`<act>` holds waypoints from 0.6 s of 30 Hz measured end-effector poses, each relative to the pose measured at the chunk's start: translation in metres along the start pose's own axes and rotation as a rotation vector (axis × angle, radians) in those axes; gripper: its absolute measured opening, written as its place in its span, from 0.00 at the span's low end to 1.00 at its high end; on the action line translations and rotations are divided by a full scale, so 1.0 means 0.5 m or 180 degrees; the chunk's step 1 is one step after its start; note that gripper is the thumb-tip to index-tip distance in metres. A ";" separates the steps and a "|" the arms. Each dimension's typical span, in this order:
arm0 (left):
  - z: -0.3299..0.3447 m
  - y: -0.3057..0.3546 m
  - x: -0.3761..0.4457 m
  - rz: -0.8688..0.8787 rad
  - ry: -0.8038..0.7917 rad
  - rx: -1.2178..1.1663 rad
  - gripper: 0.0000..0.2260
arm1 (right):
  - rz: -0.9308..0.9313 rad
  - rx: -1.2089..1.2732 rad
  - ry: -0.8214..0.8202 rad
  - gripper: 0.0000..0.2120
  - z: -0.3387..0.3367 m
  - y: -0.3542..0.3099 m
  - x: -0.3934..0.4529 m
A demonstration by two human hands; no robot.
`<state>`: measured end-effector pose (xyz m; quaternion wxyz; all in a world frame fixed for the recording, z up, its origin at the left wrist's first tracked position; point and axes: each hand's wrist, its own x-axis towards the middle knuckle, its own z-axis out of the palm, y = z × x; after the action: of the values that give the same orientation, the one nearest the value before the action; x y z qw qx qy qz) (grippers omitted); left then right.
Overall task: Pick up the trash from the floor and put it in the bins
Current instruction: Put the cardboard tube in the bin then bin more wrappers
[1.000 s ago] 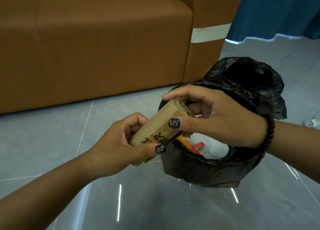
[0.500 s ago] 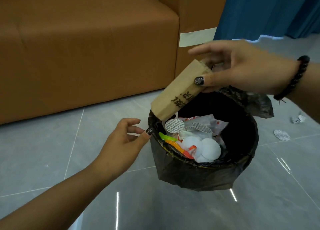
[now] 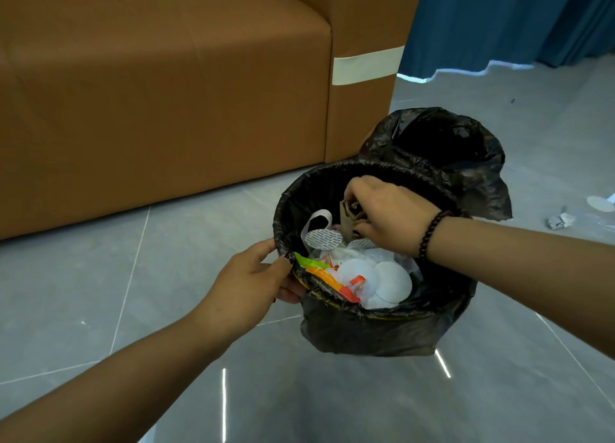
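Note:
A bin lined with a black bag (image 3: 382,329) stands on the grey floor before me. Inside lie white round lids, an orange and green wrapper (image 3: 324,274) and other scraps. My right hand (image 3: 389,216) reaches down into the bin and grips a brown cardboard box (image 3: 347,221), which stands on end among the trash. My left hand (image 3: 256,276) holds the bin's near-left rim, thumb on top of the rim. A second black-lined bin (image 3: 446,143) stands just behind the first.
A brown sofa (image 3: 166,93) fills the left and back. A blue curtain (image 3: 515,19) hangs at the back right. On the floor at the right lie a crumpled paper scrap (image 3: 560,220) and a white round lid (image 3: 600,203).
My right hand has lowered the cardboard box from above the rim down into the bin. My left hand has moved right and taken hold of the bin's rim.

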<state>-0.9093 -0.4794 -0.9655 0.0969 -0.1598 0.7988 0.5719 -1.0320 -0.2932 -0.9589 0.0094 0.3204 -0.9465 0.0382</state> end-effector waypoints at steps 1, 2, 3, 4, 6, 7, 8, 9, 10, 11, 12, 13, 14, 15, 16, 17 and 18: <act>0.001 0.000 -0.001 0.0009 -0.0016 -0.0014 0.14 | 0.0001 -0.0049 -0.0063 0.18 0.015 -0.002 0.007; 0.003 -0.001 -0.001 0.0030 -0.0031 -0.0030 0.14 | 0.0028 -0.0088 -0.0156 0.19 0.029 -0.002 0.013; 0.005 -0.002 -0.001 0.0054 -0.0045 -0.0054 0.14 | 0.0069 -0.0117 -0.0284 0.20 0.043 -0.001 0.021; 0.007 -0.004 -0.001 0.0067 -0.0052 -0.0081 0.14 | 0.0104 -0.0129 -0.0428 0.21 0.056 0.001 0.028; 0.009 -0.006 -0.002 0.0068 -0.0082 -0.0108 0.14 | 0.0173 -0.0030 -0.0674 0.22 0.071 0.006 0.041; 0.009 -0.006 -0.002 0.0054 -0.0111 -0.0114 0.14 | 0.0208 0.0090 -0.0754 0.22 0.072 0.008 0.047; 0.009 -0.006 -0.003 0.0019 -0.0154 -0.0118 0.14 | 0.0222 0.0203 -0.0812 0.22 0.069 0.008 0.051; 0.008 -0.003 -0.004 -0.0050 -0.0204 -0.0120 0.13 | 0.0226 0.0275 -0.0849 0.23 0.063 0.009 0.053; 0.007 -0.001 -0.005 -0.0172 -0.0245 -0.0140 0.13 | 0.0226 0.0303 -0.0866 0.24 0.054 0.009 0.054; 0.005 0.001 -0.004 -0.0340 -0.0284 -0.0185 0.13 | 0.0229 0.0332 -0.0864 0.25 0.043 0.009 0.053; 0.003 0.003 -0.003 -0.0531 -0.0327 -0.0240 0.14 | 0.0227 0.0375 -0.0847 0.27 0.033 0.008 0.049; 0.001 0.005 0.000 -0.0701 -0.0381 -0.0264 0.16 | 0.0240 0.0445 -0.0816 0.29 0.022 0.008 0.042; 0.001 0.006 0.004 -0.0813 -0.0454 -0.0216 0.18 | 0.0258 0.0511 -0.0772 0.30 0.014 0.009 0.034; 0.005 0.010 0.007 -0.0874 -0.0549 -0.0108 0.19 | 0.0284 0.0571 -0.0689 0.31 0.008 0.012 0.020; 0.011 0.016 0.009 -0.0879 -0.0624 0.0004 0.18 | 0.0288 0.0608 -0.0576 0.31 0.002 0.017 0.007; 0.015 0.020 0.009 -0.0854 -0.0673 0.0078 0.16 | 0.0282 0.0654 -0.0455 0.30 -0.006 0.019 -0.008; 0.020 0.020 0.008 -0.0805 -0.0703 0.0102 0.13 | 0.0288 0.0690 -0.0328 0.28 -0.017 0.023 -0.025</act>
<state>-0.9172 -0.4678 -0.9611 0.2578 -0.1938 0.7658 0.5564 -1.0294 -0.2760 -0.9519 -0.0757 0.2780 -0.9495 0.1241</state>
